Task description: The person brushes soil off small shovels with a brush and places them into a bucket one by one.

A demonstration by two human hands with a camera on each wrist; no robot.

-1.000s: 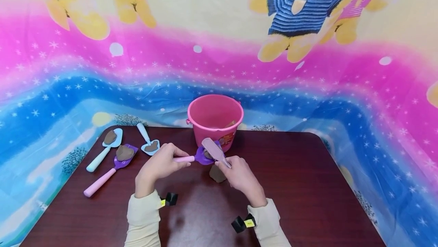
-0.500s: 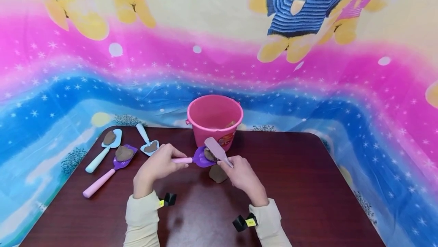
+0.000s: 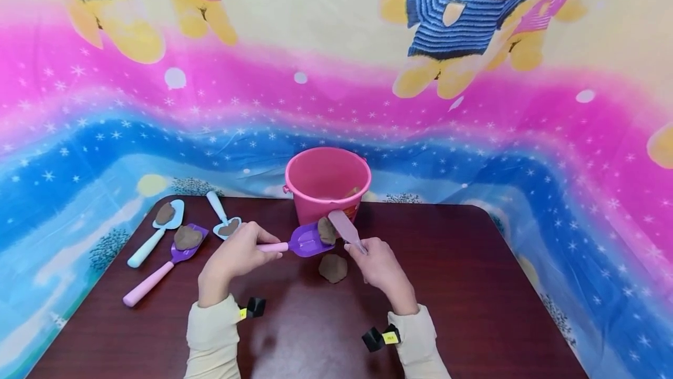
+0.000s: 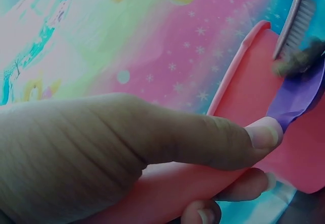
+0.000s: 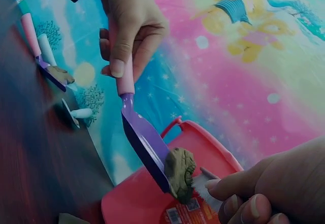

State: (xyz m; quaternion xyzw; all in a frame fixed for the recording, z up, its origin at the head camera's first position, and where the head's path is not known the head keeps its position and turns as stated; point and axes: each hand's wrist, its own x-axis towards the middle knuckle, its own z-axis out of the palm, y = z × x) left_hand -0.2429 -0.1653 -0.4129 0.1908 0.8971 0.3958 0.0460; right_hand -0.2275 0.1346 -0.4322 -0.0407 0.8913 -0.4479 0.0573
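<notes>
My left hand (image 3: 236,259) grips the pink handle of a purple toy shovel (image 3: 305,242), held above the table. A brown clay-like lump (image 5: 180,173) sits at the blade's front end, partly over its edge. My right hand (image 3: 380,263) pinches a small pale-pink brush (image 3: 347,230); in the left wrist view the white bristles of the brush (image 4: 299,26) face the lump and seem to touch it. Behind the blade stands a pink bucket (image 3: 327,207), with a little brown material visible inside. On the table below the shovel lies another brown lump (image 3: 333,268).
To the left lie a second purple shovel (image 3: 181,253), a light-blue shovel (image 3: 170,215) and a small blue heart-shaped shovel (image 3: 223,215), each bearing a brown lump. A patterned cloth (image 3: 336,104) hangs around the back and sides of the dark table (image 3: 462,285).
The lump has slid along the blade towards its front end, out from under the brush. My left hand has shifted slightly left with the shovel; the brush has moved right.
</notes>
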